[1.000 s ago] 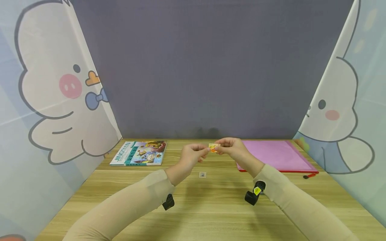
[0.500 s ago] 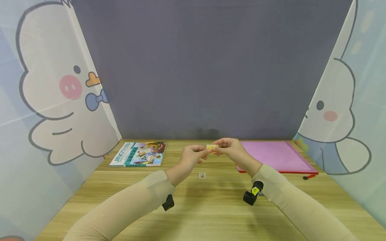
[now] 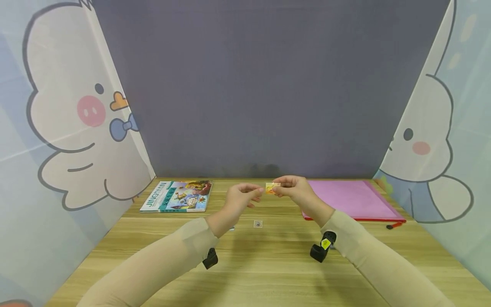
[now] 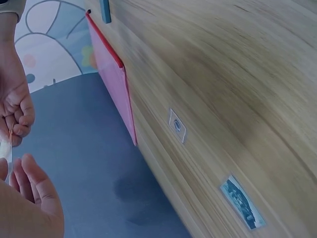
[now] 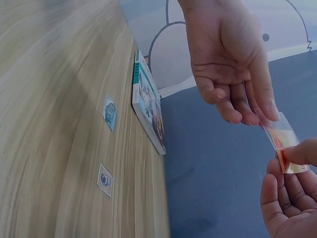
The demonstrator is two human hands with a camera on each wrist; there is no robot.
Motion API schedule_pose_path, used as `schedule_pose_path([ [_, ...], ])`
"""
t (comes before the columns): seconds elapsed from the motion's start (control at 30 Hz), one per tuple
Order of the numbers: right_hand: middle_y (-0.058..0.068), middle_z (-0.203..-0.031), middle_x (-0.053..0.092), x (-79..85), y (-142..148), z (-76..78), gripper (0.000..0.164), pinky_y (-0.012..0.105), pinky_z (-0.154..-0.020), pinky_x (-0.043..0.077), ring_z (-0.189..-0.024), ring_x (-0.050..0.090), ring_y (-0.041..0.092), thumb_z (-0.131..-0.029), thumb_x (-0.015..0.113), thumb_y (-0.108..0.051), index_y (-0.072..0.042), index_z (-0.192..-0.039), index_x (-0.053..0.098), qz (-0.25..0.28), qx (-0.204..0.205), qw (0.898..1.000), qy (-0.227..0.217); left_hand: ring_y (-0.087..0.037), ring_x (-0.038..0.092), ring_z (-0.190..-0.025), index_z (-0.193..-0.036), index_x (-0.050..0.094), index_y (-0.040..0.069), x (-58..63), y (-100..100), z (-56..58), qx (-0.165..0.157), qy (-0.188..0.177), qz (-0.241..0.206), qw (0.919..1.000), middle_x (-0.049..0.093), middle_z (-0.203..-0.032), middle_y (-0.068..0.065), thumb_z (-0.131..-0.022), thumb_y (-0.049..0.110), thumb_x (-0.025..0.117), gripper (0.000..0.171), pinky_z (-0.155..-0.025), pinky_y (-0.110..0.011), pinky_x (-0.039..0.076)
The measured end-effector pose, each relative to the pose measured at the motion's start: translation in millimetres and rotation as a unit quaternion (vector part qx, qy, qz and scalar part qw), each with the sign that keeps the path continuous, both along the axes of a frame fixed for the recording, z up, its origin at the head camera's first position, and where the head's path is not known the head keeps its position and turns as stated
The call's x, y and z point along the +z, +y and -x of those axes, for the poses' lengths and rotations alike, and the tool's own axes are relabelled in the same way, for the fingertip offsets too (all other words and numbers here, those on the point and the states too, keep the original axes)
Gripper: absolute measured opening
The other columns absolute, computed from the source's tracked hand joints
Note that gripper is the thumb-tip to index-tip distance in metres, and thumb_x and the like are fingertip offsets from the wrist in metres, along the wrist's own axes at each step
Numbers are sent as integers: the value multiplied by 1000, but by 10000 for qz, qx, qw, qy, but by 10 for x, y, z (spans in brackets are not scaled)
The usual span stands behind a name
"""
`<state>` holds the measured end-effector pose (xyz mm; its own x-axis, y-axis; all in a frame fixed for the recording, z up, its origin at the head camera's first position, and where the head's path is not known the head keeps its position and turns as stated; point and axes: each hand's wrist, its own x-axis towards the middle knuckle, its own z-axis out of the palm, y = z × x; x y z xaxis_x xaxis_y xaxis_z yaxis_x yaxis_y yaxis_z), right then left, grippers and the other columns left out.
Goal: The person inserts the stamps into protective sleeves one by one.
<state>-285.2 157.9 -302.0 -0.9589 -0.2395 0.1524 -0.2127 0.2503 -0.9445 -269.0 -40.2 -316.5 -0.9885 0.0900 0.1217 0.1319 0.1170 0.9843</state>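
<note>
Between the two hands is a small yellow-orange stamp (image 3: 272, 188). My right hand (image 3: 301, 194) pinches it between thumb and fingers. A clear plastic sleeve (image 5: 268, 128) reaches from the stamp toward my left hand (image 3: 238, 202). In the right wrist view the left thumb and fingers pinch its other end. Part of the stamp shows through the film; how far it sits inside I cannot tell. On the table below lies a small white-bordered stamp (image 3: 258, 224). A bluish stamp (image 4: 242, 202) lies beside it, mostly hidden by the left wrist in the head view.
A picture book (image 3: 178, 197) lies at the back left of the wooden table (image 3: 268, 273). At the back right is a pink zip pouch (image 3: 345, 197) with red edging. A blue strip (image 4: 105, 11) shows in the left wrist view. A dark panel (image 3: 245, 85) stands behind.
My left hand has drawn a little to the left, away from the stamp, widening the gap between the fingertips. The bluish stamp has come partly into sight by the left wrist.
</note>
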Motion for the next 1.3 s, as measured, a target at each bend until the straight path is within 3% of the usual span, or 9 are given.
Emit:
schedule_pose_path([
  [0.07, -3, -88, 72, -6, 5, 4, 34, 32, -86, 54, -84, 65, 17, -89, 70, -15, 2, -119, 64, 1, -47, 10000, 11, -12, 68, -77, -104, 72, 6, -3, -11, 3, 65, 11, -32, 10000, 73, -96, -8, -88, 25, 73, 25, -75, -42, 59],
  [0.23, -4, -87, 72, -28, 16, 18, 32, 32, -86, 53, -86, 65, 19, -90, 70, -16, 2, -116, 65, -8, -13, 10000, -13, -17, 69, -80, -104, 71, 1, 2, -8, 13, 108, 39, -32, 9999, 72, -99, -13, -89, 21, 71, 25, -67, -32, 58],
  [0.43, -6, -82, 70, -42, 20, 17, 31, 45, -95, 50, -83, 64, 16, -90, 69, -19, 4, -111, 66, 95, 96, 9999, -92, -13, 68, -77, -104, 70, -1, -10, 1, 18, 120, 78, -115, 9998, 73, -98, -12, -89, 23, 72, 28, -67, -34, 58],
  [0.63, -4, -82, 72, -53, 31, 32, 32, 51, -96, 49, -80, 65, 14, -90, 70, -19, 5, -111, 67, 117, 169, 9997, -114, -10, 67, -73, -100, 72, 2, -25, 8, 15, 149, 53, -195, 9997, 73, -91, -8, -88, 24, 73, 25, -62, -26, 56],
  [0.9, -1, -84, 72, -47, 30, 33, 30, 38, -88, 54, -79, 64, 13, -89, 72, -19, 3, -108, 68, 156, 157, 9995, -243, -10, 67, -73, -98, 72, 3, -37, 15, 6, 104, 62, -171, 9998, 72, -85, -3, -88, 23, 73, 22, -68, -35, 58],
  [1.07, -3, -78, 70, -33, 13, 25, 23, 36, -84, 55, -77, 64, 14, -88, 72, -15, 2, -104, 68, 316, 222, 9985, -382, -10, 67, -71, -98, 73, 5, -32, 19, -8, 133, 37, -196, 9997, 72, -81, -2, -88, 23, 73, 20, -61, -27, 56],
  [1.3, 1, -81, 71, -20, 6, 31, 21, 35, -85, 55, -75, 64, 12, -90, 69, -12, 3, -105, 67, 343, 189, 9978, -535, -10, 67, -72, -98, 73, 4, -28, 5, -32, 77, 57, -227, 9997, 72, -82, -3, -89, 22, 73, 20, -61, -26, 55],
])
